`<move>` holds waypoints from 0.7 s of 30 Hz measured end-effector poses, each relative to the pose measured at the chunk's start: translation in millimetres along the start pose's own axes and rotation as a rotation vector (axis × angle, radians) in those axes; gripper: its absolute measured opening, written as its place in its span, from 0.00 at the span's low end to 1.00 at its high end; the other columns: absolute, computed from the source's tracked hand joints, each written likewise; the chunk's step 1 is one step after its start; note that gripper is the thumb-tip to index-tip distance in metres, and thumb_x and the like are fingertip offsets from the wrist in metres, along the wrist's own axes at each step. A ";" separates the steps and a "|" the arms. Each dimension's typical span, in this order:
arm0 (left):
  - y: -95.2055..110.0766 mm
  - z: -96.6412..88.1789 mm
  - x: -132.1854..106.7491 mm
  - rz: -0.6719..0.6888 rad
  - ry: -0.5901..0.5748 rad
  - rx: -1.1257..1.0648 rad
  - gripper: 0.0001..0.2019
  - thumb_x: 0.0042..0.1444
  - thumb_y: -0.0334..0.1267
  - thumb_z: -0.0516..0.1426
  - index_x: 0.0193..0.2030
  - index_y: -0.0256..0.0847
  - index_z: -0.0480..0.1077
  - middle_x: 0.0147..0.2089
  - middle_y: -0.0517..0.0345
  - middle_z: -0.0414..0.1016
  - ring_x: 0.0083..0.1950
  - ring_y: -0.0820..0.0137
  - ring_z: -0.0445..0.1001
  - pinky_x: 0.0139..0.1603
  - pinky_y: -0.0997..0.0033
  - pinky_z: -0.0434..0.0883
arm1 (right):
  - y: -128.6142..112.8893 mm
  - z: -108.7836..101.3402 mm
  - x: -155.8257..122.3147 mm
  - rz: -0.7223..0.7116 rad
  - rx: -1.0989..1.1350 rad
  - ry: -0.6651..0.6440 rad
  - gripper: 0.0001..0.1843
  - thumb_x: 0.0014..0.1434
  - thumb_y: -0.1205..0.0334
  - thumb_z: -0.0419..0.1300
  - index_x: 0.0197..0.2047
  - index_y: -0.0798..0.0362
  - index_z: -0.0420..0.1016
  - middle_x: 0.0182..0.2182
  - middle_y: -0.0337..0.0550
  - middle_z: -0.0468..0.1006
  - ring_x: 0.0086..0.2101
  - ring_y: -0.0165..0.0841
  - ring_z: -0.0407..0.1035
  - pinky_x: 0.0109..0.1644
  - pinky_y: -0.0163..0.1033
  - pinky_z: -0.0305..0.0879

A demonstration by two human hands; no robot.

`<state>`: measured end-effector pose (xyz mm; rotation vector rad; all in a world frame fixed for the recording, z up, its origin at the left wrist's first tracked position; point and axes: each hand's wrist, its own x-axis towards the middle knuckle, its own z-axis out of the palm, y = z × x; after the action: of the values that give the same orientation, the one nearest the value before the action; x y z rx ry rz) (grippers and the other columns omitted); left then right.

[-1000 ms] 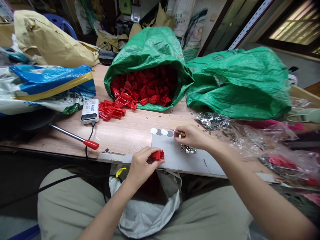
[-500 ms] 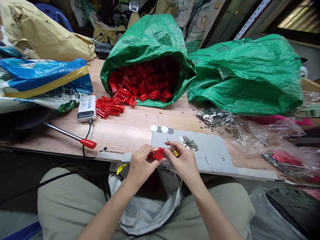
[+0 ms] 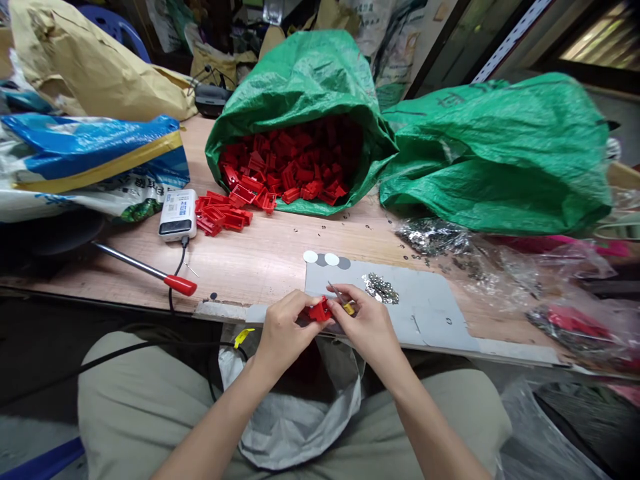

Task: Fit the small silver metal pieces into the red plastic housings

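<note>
One long table edge [image 3: 220, 311]: runs along the near side, with an open pale bag [image 3: 300, 440] below it.
Bare wood [image 3: 265, 260]: shows between the gray sheet [image 3: 430, 313] and the red pile [image 3: 223, 215].
Red plastic part [image 3: 319, 311]: small, boxy, held by the sheet's near edge.
Left hand [image 3: 287, 325]: thumb and fingers pinch the red part.
Right hand [image 3: 369, 320]: fingers curl around a yellow-gripped tool [image 3: 349, 309]; cannot tell if they touch the red part.
</note>
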<state>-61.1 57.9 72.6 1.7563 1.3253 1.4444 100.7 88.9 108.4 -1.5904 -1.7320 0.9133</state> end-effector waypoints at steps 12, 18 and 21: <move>-2.0 -1.5 -0.1 0.009 -0.018 -0.014 0.08 0.54 0.34 0.67 0.37 0.40 0.73 0.32 0.62 0.74 0.33 0.72 0.74 0.34 0.75 0.70 | -11.3 -26.2 13.9 0.290 0.250 -0.377 0.23 0.53 0.47 0.65 0.44 0.57 0.79 0.17 0.31 0.65 0.16 0.23 0.49 0.19 0.31 0.43; 0.8 -2.9 -0.1 -0.002 -0.025 -0.011 0.08 0.54 0.35 0.67 0.37 0.41 0.72 0.32 0.62 0.75 0.32 0.73 0.74 0.33 0.75 0.69 | -4.4 -20.7 14.6 0.155 0.129 -0.295 0.16 0.56 0.48 0.63 0.34 0.54 0.80 0.14 0.33 0.65 0.17 0.27 0.55 0.22 0.33 0.50; 1.7 -3.0 -0.2 0.000 -0.025 -0.006 0.07 0.54 0.35 0.67 0.37 0.41 0.73 0.33 0.61 0.75 0.33 0.72 0.75 0.34 0.75 0.70 | -1.9 -19.6 16.5 0.116 0.110 -0.296 0.16 0.56 0.49 0.63 0.32 0.53 0.81 0.15 0.34 0.67 0.18 0.28 0.58 0.22 0.33 0.52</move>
<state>-63.2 56.5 74.9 1.7650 1.3070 1.4205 114.0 106.9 120.9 -1.5578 -1.7625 1.3338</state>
